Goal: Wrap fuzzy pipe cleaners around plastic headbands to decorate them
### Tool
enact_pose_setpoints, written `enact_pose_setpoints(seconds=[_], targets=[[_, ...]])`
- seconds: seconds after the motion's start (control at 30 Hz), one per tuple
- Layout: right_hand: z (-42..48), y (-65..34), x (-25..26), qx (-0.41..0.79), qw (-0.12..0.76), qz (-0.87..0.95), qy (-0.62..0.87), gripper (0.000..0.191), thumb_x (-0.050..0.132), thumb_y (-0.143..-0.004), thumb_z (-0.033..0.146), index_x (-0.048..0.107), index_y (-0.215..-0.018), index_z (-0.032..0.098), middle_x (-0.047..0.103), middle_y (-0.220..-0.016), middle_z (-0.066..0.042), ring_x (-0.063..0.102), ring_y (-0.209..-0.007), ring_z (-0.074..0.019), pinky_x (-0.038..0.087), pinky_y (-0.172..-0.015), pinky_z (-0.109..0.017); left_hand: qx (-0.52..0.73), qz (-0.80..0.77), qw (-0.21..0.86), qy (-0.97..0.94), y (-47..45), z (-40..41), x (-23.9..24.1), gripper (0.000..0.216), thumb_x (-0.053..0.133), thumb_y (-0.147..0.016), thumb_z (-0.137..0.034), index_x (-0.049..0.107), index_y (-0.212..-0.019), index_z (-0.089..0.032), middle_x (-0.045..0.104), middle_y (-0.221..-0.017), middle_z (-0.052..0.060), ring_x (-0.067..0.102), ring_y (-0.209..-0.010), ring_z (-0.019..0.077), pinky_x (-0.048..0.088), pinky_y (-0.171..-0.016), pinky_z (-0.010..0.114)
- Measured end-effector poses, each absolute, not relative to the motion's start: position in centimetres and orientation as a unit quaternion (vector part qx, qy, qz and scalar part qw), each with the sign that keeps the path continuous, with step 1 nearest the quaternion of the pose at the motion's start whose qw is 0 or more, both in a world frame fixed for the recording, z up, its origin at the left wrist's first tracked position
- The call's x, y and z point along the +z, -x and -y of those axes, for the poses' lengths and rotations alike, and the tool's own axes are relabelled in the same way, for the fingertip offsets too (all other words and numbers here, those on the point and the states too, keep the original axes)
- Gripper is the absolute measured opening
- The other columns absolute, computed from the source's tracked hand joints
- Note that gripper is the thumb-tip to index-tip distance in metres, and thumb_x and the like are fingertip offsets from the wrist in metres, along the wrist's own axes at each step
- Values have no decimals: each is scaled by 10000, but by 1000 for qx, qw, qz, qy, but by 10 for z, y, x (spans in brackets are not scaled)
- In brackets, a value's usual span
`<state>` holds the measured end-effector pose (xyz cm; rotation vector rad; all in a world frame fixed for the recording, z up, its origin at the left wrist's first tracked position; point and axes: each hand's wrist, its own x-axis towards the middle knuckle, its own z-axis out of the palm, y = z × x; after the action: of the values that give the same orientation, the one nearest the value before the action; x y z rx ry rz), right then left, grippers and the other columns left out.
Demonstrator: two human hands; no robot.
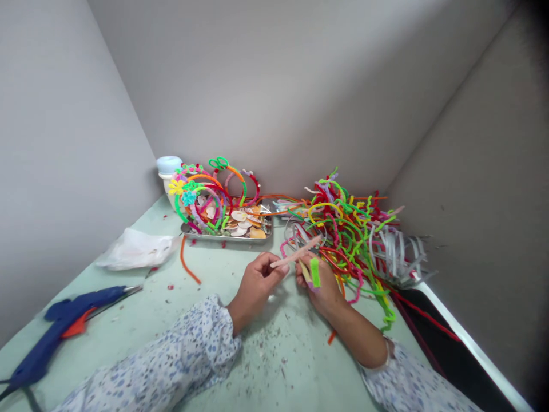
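Fingers of left hand [257, 283] pinching near end of pale pink fuzzy pipe cleaner [295, 254]; long axis running up-right past right hand [321, 289], which is pinching short green pipe cleaner piece [315, 272] just beside it.

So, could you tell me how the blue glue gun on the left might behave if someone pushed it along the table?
The blue glue gun lies flat on its side, so it would probably slide, not roll or tip. Its body looks like rigid plastic, likely stiff and fairly light. The narrow nozzle might snag on the white plastic bag nearby.
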<state>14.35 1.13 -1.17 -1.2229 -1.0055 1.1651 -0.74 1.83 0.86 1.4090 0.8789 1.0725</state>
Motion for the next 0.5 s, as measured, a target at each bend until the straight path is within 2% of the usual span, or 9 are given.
enact_pose_setpoints(seconds=[0.13, 0.2, 0.3, 0.5], targets=[[-9, -143, -7, 527, 617, 341, 474, 203, 577, -763, 396, 529, -735, 200, 498, -565, 31, 426, -440, -91, 325, -405, -211, 474, -376, 564, -562, 9, -21, 7, 282, 565, -789, -415, 552, -699, -148, 454, -615, -31, 395, -500, 60, 307, -460, 177], [-9, -142, -8, 526, 614, 344, 478, 198, 580, -760, 390, 536, -723, 201, 503, -555, 32, 429, -434, -94, 329, -406, -216, 492, -368, 591, -522, 7, -23, 6, 278, 560, -792, -427, 579, -870, -161, 493, -671, -27, 398, -492, 53, 311, -455, 175], [-9, -140, -10, 514, 583, 378, 503, 211, 564, -764, 404, 537, -698, 205, 497, -514, 39, 428, -404, -105, 331, -391, -230, 474, -360, 629, -501, 5, -25, 6, 424, 605, -757, -428, 524, -1094, -186, 542, -724, -19, 423, -492, 57, 332, -459, 179], [-5, -136, -12, 487, 542, 453, 514, 248, 525, -805, 441, 544, -723, 207, 515, -524, 38, 458, -401, -115, 339, -386, -234, 390, -337, 643, -567, 3, -24, 10, 352, 672, -704, -373, 614, -937, -116, 607, -740, 42, 490, -569, 93, 356, -494, 196]])
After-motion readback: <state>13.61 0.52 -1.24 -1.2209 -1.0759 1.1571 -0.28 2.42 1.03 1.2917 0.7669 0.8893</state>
